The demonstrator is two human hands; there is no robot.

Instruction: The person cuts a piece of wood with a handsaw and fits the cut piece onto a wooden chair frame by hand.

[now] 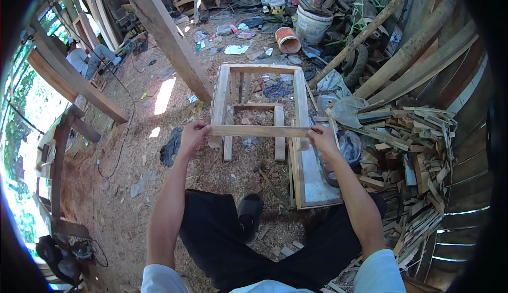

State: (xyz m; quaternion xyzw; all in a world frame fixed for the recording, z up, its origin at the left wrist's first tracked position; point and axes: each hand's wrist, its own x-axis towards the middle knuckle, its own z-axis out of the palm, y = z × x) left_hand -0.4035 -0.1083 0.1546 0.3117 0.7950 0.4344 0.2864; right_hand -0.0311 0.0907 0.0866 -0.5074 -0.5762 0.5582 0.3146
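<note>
A flat wooden slat (259, 131) is stretched level between my two hands. My left hand (195, 136) pinches its left end, and my right hand (323, 136) pinches its right end. Just behind the slat stands a wooden frame (263, 69), with a top rail and two side pieces reaching toward me. The slat crosses in front of the near ends of these side pieces; whether it touches them I cannot tell. Lower down, a crossbar (256, 106) and two legs (279, 134) of the frame show above the sawdust.
A wood-edged panel (316, 179) lies by my right knee. Scrap wood (418, 150) is heaped at the right. A thick post (169, 36) slants down at the left of the frame. Buckets (313, 24) stand at the back. Another person (87, 57) sits far left.
</note>
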